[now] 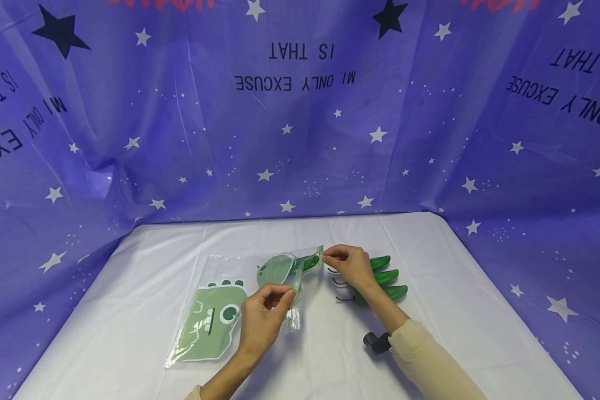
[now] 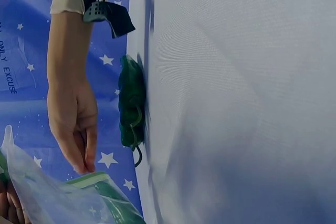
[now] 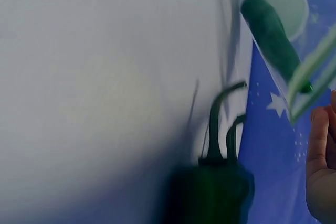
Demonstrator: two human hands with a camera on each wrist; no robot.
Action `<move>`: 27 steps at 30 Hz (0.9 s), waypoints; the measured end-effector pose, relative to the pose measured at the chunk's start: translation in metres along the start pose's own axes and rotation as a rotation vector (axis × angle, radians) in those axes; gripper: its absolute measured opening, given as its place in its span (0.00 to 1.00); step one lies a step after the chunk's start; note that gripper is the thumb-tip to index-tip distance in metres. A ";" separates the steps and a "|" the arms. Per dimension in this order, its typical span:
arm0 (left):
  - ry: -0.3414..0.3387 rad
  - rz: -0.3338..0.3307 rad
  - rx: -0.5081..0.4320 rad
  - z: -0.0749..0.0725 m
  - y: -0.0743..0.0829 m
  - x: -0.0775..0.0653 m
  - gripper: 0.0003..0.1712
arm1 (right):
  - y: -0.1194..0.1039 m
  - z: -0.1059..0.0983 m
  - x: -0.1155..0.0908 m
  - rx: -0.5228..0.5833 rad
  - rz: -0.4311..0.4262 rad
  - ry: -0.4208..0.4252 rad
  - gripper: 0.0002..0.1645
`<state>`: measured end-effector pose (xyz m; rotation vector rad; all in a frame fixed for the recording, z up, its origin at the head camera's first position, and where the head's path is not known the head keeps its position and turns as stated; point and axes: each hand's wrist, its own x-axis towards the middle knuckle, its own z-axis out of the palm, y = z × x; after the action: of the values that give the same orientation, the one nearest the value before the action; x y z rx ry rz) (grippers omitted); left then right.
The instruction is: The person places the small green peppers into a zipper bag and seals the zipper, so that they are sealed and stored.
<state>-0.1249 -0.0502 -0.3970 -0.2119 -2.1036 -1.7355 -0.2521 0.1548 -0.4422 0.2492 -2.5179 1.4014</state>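
A clear zip bag (image 1: 220, 265) printed with green cartoon monsters lies on the white table, its mouth end lifted between both hands. My left hand (image 1: 264, 316) pinches the near side of the bag's opening between thumb and fingers. At the far corner of the green zip edge, the right hand (image 1: 349, 265) pinches the bag with its fingertips. One green chili pepper (image 3: 273, 38) is inside the bag, near the opening. Under and beside the right forearm lie several more green chili peppers (image 1: 392, 292) with curved stems pointing toward the bag.
A black wrist camera (image 1: 376, 343) juts from the right sleeve (image 1: 430, 355) over the table (image 1: 330, 366). Purple fabric (image 1: 300, 139) with stars and lettering hangs behind the table and at both sides.
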 end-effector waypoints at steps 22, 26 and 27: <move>-0.137 -0.005 0.397 -0.012 -0.048 -0.006 0.11 | 0.086 -0.136 -0.050 -0.352 0.181 0.026 0.20; -0.100 0.027 0.415 -0.012 -0.052 -0.006 0.11 | 0.093 -0.145 -0.057 -0.250 0.309 -0.158 0.26; -0.092 0.037 0.419 -0.012 -0.053 -0.005 0.12 | 0.095 -0.145 -0.058 -0.203 0.334 -0.187 0.27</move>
<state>-0.1370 -0.0725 -0.4454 -0.2090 -2.4531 -1.2459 -0.2031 0.3296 -0.4622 -0.0888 -2.9395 1.2654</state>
